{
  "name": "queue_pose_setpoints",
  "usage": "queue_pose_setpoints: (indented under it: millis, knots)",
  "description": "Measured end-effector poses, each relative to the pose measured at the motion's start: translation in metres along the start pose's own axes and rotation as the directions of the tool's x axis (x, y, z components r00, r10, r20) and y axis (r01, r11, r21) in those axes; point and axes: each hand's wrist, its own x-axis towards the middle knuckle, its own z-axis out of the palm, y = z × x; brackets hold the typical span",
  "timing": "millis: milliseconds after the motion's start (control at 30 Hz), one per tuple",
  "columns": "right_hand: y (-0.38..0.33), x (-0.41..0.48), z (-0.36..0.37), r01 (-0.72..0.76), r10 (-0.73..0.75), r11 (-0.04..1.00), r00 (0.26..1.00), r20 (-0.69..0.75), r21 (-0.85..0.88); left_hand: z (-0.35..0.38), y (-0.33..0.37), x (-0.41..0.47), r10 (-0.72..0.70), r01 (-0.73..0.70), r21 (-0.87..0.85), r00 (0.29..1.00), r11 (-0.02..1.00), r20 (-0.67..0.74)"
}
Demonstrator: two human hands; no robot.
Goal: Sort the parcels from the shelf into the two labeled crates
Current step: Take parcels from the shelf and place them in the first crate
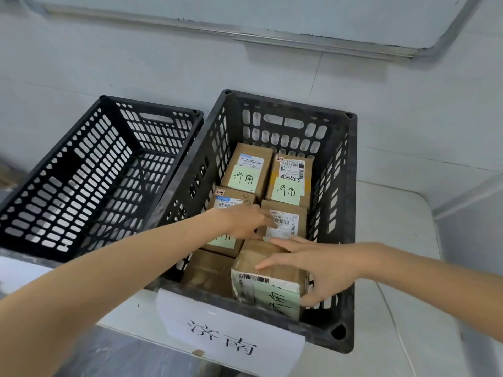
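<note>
Parcel (272,292) between fingers (285,244) and thumb (309,300) of right hand (324,270), inside labeled crate (318,333).

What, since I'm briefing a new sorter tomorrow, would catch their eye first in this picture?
The right black crate, packed with brown parcels bearing green handwritten notes, draws the eye first, with its white sign on the near wall. Both hands reach in: the right hand grips a tilted parcel at the near right corner, the left hand rests on parcels in the middle.
</note>
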Motion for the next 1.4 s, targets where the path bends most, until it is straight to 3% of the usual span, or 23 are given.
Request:
queue_pose_setpoints:
  millis: [67, 267, 467, 600, 1133, 1233, 1400]
  knots:
    - [-0.004, 0.002, -0.004, -0.018, 0.019, 0.997, 1.0, -0.01, 0.073, 0.0, -0.001, 0.002, -0.021, 0.022, -0.055, 1.0, 0.998, 0.016]
    - [-0.014, 0.005, 0.005, 0.0, 0.006, 0.999, 0.99, -0.139, 0.041, -0.01, -0.002, 0.005, -0.029, 0.04, -0.207, 0.998, 0.978, 0.057]
    - [-0.015, 0.007, 0.02, -0.006, -0.023, 0.99, 0.979, -0.201, -0.142, 0.002, 0.012, 0.018, 0.114, -0.11, 0.155, 0.993, 0.982, -0.016]
    - [-0.012, 0.007, 0.022, 0.004, -0.044, 0.984, 0.975, -0.22, -0.179, 0.014, 0.015, 0.026, 0.164, -0.152, 0.228, 0.986, 0.962, -0.034]
    - [-0.014, 0.006, 0.028, 0.011, -0.08, 0.962, 0.967, -0.242, -0.272, 0.032, 0.011, 0.027, 0.081, -0.068, 0.438, 0.997, 0.896, -0.012]
    - [-0.012, 0.006, 0.031, 0.007, -0.081, 0.958, 0.966, -0.245, -0.287, 0.034, 0.008, 0.027, 0.089, -0.077, 0.404, 0.996, 0.911, -0.011]
    - [-0.013, 0.006, 0.036, -0.005, -0.078, 0.951, 0.963, -0.258, -0.308, 0.034, 0.004, 0.024, 0.103, -0.101, 0.192, 0.995, 0.976, -0.001]
